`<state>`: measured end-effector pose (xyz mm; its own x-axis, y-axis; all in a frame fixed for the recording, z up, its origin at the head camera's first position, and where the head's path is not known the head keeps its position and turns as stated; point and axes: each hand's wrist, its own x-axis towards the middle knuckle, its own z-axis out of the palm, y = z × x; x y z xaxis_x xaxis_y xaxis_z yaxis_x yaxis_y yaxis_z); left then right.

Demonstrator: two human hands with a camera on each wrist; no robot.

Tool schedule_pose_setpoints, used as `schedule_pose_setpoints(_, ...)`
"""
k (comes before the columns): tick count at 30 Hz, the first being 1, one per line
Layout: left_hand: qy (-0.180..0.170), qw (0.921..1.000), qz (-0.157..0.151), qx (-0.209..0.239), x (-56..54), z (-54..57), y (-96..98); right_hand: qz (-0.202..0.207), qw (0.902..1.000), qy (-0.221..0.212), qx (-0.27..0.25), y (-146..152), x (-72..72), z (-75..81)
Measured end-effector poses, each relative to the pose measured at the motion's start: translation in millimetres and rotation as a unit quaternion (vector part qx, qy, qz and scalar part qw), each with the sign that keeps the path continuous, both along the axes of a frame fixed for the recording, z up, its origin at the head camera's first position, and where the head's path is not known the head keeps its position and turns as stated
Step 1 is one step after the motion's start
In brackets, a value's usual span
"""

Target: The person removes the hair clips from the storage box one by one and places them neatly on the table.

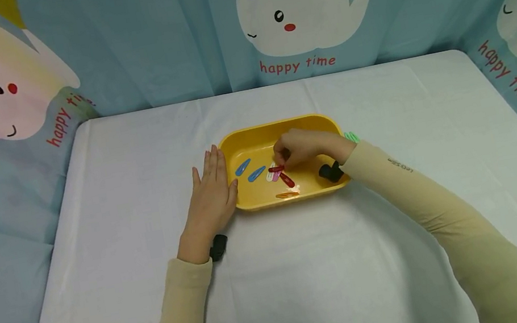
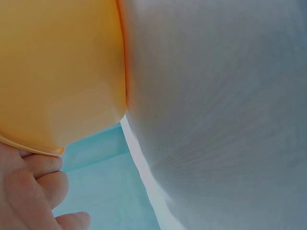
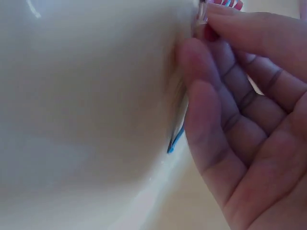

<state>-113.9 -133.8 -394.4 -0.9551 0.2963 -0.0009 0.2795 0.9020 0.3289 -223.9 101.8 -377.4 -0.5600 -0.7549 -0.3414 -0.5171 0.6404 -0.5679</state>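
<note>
Evidently the work was close and small: the right hand (image 1: 307, 144), bent over the yellow tray (image 1: 254, 139), had thumb and forefinger pinched together on a red snap hair clip (image 1: 274, 169) low above the tray's floor. That clip crossed a white hair clip (image 1: 269, 175) and a pink hair clip (image 1: 276, 175), with a second red clip (image 1: 287, 180) just beside them toward the near rim. The left hand (image 1: 210, 199) gripped nothing; its fingers lay straight against the tray's left end, thumb at the rim.

The step looked like handling one clip out of a cluster, and it probably asked for a tip-only pinch at one end, so that the neighbours stayed unsnagged. Light, steady pressure from the left hand seemed wise, since a smooth-bottomed tray might slide on cloth. A slow lift would likely have suited such thin pieces (whether they overlapped or interlocked, I could not tell).

The tray looked like glossy moulded plastic, an oblong with rounded corners and a thin, out-turned lip. Two blue clips (image 1: 257, 174) showed slim teardrop outlines, and an orange clip (image 1: 287, 195) lay along the near wall. Outside, by the right sleeve (image 1: 420, 196), what seemed to be green clips (image 1: 352, 137) rested on the white tablecloth (image 1: 310, 279), a matt fabric with soft creases.
</note>
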Motion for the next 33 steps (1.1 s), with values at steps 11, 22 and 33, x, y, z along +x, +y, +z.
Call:
schedule_pose_setpoints(11,0.002,1.0000,0.001,0.000,-0.7,-1.4,0.1,-0.013,0.9987,-0.015,-0.048,11,-2.4,1.0)
schedule_pose_setpoints(22,-0.005,1.0000,0.005,-0.006,-1.1,-1.5,0.0,-0.023,0.9957,-0.082,-0.038,15,-3.2,7.1)
schedule_pose_setpoints(33,0.000,1.0000,0.002,-0.004,-1.7,-2.1,-0.3,-0.024,0.9973,-0.064,0.026,2,-1.4,4.7)
